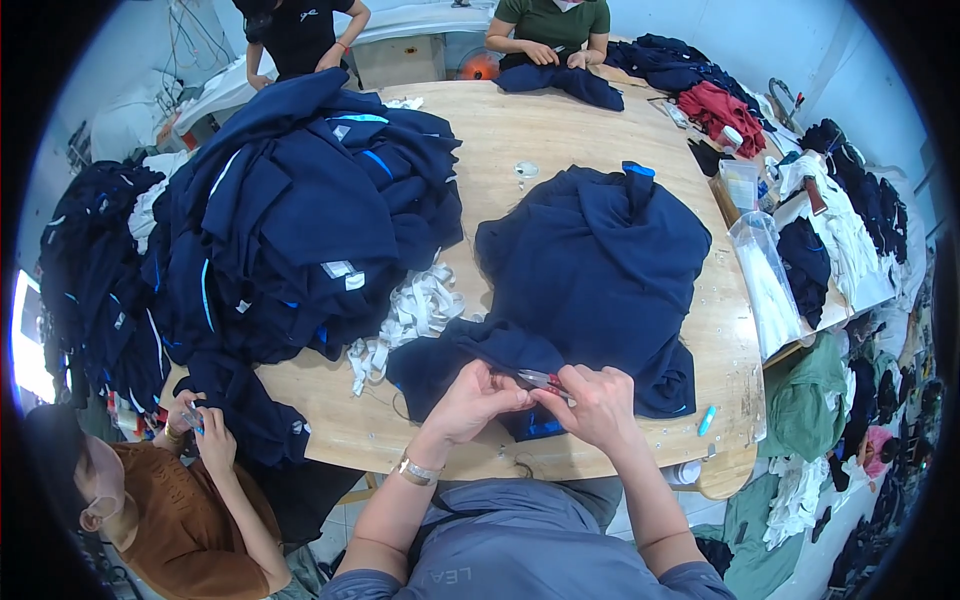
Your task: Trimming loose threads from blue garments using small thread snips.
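In front of me, my left hand [478, 402] pinches an edge of a navy garment [440, 360] between its fingers. My right hand [597, 405] is closed around small thread snips [538, 379] with red on the handle. Their metal blades point left, close to the fingers of my left hand and the cloth there. Whether the blades touch a thread is too small to tell. Just beyond my hands a larger heap of navy garments [600, 260] lies on the wooden table [480, 130], with a bright blue strip at its top.
A tall navy garment pile [290, 190] stands at the left, beside white tape strips [425, 300]. A light blue marker-like stick [707, 420] lies on the right edge. One co-worker [190, 500] sits at lower left; two others work across the table. A clear bag [765, 280] leans at right.
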`<state>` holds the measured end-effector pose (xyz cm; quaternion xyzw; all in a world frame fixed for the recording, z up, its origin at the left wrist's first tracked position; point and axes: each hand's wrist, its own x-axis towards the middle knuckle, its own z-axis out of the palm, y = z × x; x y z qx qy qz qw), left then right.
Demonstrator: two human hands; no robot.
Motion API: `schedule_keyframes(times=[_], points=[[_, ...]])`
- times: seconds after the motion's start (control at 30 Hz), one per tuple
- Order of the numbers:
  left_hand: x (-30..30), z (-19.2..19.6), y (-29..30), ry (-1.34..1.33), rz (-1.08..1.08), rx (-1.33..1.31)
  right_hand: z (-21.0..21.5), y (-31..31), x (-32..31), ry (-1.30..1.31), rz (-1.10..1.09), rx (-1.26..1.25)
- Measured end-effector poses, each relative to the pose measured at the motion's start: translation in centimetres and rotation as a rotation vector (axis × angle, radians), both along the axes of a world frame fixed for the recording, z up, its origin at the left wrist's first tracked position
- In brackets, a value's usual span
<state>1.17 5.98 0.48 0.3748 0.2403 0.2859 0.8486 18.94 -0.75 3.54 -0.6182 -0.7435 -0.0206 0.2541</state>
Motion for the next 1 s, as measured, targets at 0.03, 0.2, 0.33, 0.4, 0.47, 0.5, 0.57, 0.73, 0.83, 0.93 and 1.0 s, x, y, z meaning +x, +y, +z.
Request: schedule_keyframes(times=[0.03, 0.2, 0.33, 0.4, 0.47, 0.5, 0.57, 0.73, 0.83, 0.93, 1.0], points=[[0.0, -0.2, 0.0, 0.0, -0.001, 0.0, 0.0, 0.0, 0.0, 0.003, 0.003, 0.002], [0.1, -0.7, -0.1, 0.081, -0.022, 0.05, -0.1, 0.1, -0.1, -0.004, 0.004, -0.007], [0.1, -0.6, -0.1, 0.077, -0.02, 0.081, -0.2, 0.1, -0.1, -0.003, 0.004, -0.002], [0.0, -0.7, -0.1, 0.062, -0.064, 0.105, -0.6, 0.2, 0.2, 0.041, 0.014, 0.05], [0.1, -0.8, -0.2, 0.06, -0.044, 0.117, -1.0, 0.2, 0.4, 0.085, 0.026, 0.1], [0.1, -0.8, -0.3, 0.059, -0.026, 0.13, -1.3, 0.3, 0.5, 0.309, -0.009, 0.043], [0.3, -0.2, -0.3, 0.07, -0.066, 0.143, -1.6, 0.4, 0.4, 0.53, -0.05, -0.016], [0.5, -1.5, -0.6, 0.029, -0.119, 0.154, -3.4, 1.1, 0.2, 0.811, 0.11, -0.208], [0.5, -2.3, -1.5, 0.179, -0.165, 0.227, -3.0, 1.2, 0.1, 1.116, 0.017, -0.206], [1.0, -3.4, -2.3, -0.09, 0.015, -0.444, -3.0, 1.4, 0.9, 1.551, 0.163, -0.232], [0.4, -4.7, -1.8, -0.264, 0.025, -0.55, -2.5, 1.1, 1.4, 1.594, 0.228, -0.288]])
